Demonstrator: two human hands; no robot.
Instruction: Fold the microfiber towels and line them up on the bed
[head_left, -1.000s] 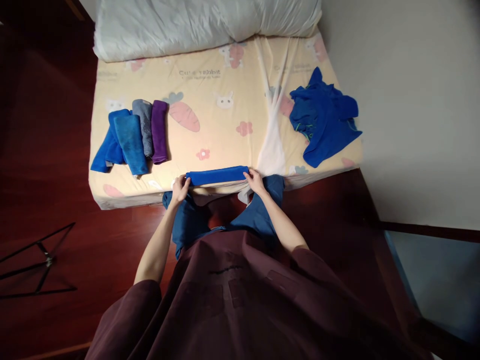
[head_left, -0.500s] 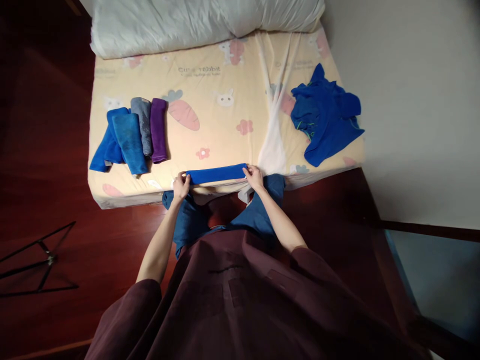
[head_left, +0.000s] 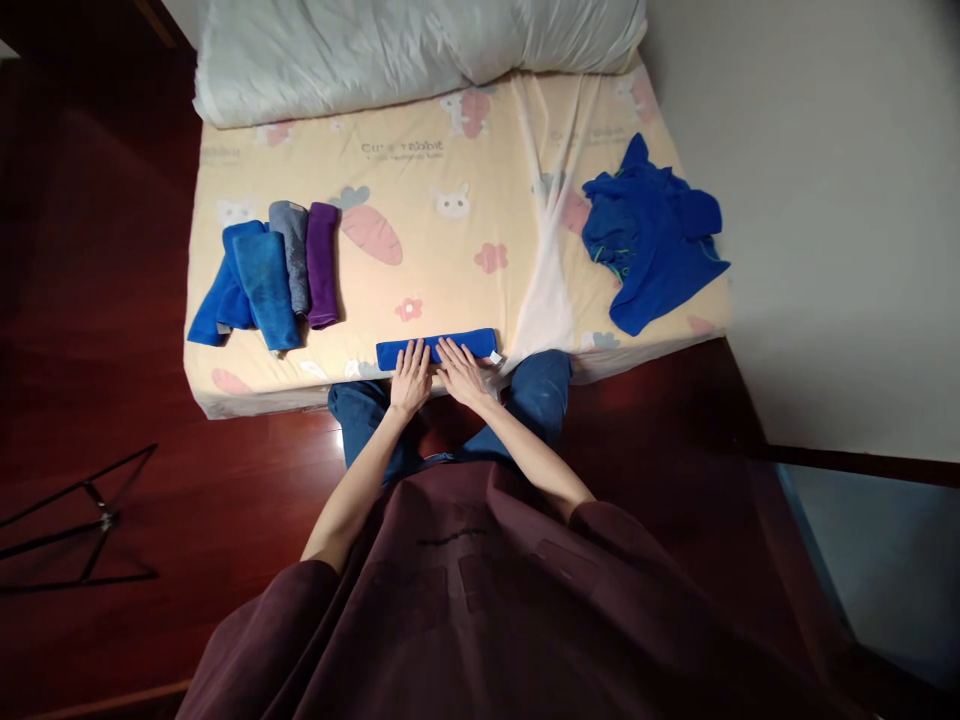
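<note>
A blue towel, folded into a narrow strip, lies along the front edge of the bed. A small white tag shows at its right end. My left hand rests flat on the middle of the strip, fingers stretched out. Close beside it, my right hand also lies flat on the cloth with its fingers spread. To the left are rolled towels: a purple one, a grey one and blue ones. A crumpled heap of blue cloth sits at the right.
A pale quilt is bunched across the far end of the bed. The sheet is pulled into creases right of centre. A black stand's legs rest on the floor at left, and a wall borders the right.
Both hands have let go of the towel strip's ends and come together at its middle, now lying flat on it. The tag at the right end has come into sight.
</note>
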